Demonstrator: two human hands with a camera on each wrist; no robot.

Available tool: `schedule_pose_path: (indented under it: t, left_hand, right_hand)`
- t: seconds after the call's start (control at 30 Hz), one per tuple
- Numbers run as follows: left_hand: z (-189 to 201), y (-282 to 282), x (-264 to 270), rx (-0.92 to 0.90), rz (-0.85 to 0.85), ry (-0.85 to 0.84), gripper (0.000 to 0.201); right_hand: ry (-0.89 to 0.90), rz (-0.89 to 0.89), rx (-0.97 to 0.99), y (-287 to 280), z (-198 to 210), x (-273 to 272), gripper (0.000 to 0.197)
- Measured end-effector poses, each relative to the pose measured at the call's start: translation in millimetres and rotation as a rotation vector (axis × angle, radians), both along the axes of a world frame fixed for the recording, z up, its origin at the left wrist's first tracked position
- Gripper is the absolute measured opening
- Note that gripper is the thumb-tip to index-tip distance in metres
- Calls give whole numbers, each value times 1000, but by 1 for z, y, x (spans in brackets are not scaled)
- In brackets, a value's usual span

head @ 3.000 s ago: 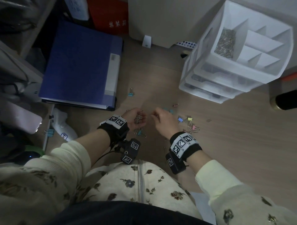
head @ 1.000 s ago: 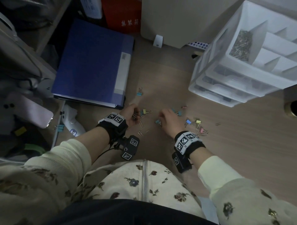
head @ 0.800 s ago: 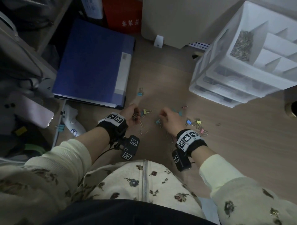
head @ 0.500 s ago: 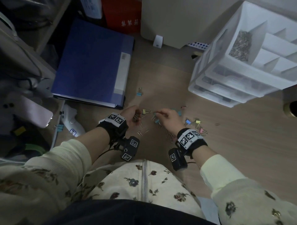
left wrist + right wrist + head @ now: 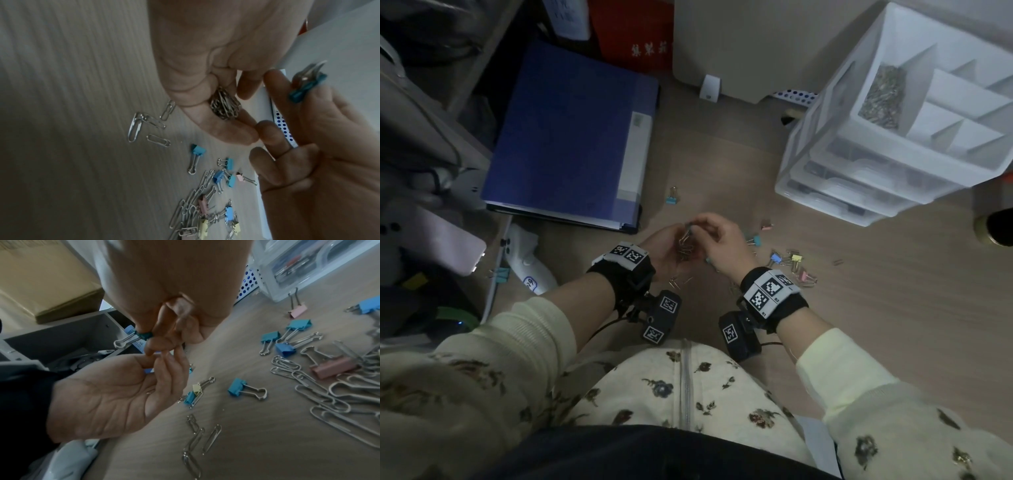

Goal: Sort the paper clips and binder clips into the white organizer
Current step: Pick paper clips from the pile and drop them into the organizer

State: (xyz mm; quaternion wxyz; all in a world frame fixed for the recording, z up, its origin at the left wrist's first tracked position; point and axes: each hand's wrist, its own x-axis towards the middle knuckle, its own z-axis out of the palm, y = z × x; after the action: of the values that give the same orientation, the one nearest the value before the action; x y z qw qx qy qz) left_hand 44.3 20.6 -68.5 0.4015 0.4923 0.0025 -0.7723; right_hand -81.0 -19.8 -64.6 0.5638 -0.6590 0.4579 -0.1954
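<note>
My left hand [image 5: 677,238] is cupped around a bunch of silver paper clips [image 5: 225,105]. My right hand [image 5: 703,228] meets it from the right, fingertips touching the left fingers, and pinches a teal binder clip [image 5: 142,335] between two fingers. Loose paper clips [image 5: 320,395] and coloured binder clips [image 5: 791,262] lie on the wooden desk to the right of my hands. One more teal binder clip [image 5: 673,199] lies alone beyond them. The white organizer [image 5: 835,102] stands at the back right, with a heap of paper clips [image 5: 883,97] in its left top compartment.
A blue folder [image 5: 571,137] lies at the back left, and a white handheld device [image 5: 527,265] sits near my left forearm. A beige box [image 5: 739,44] stands behind the desk. A dark cylinder [image 5: 998,226] is at the right edge.
My right hand has left the desk surface and moved left to meet my left hand. Both hands have risen slightly and shifted away from me.
</note>
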Motion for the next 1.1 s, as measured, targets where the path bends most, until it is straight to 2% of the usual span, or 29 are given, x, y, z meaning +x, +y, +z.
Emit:
schedule_pose_path:
  t: [0.1,0.17,0.33,0.47,0.53,0.6,0.67,0.73,0.77,0.83,0.9,1.1]
  left_hand:
    - [-2,0,2,22,54,-49,21]
    - [-6,1,5,50,73,-118,18]
    - [-10,2,12,129,79,-223,19]
    - [-12,4,17,178,114,-260,19]
    - [-13,6,18,185,137,-263,22]
    - [-13,7,19,189,148,-269,23]
    - [-12,7,19,192,162,-281,23]
    - [-11,9,20,189,173,-285,22]
    - [-10,11,21,186,184,-280,22]
    - [-10,13,24,186,200,-275,23]
    - [-9,16,26,182,209,-271,24]
    - [-8,19,29,182,225,-279,27]
  right_hand:
    - [-18,-44,-40,-2,3,-1,13]
    - [42,-99,-84,-7,-1,-6,13]
    - [363,-194,-109,-16,-22,-24,19]
    - [544,-125,-134,-12,-33,-32,26]
    - [615,-68,-241,-9,-33,-33,32]
    - [598,68,-335,-3,-30,-30,33]
    - [572,323,-376,4,-29,-24,36]
    - [673,585,-405,13,-27,-15,47]
    - [714,651,-420,17,-28,-12,53]
    - [740,685,-430,25,-31,-5,66]
    - [768,693,-449,30,-37,1,69]
    - [849,741,-575,35,-41,11,46]
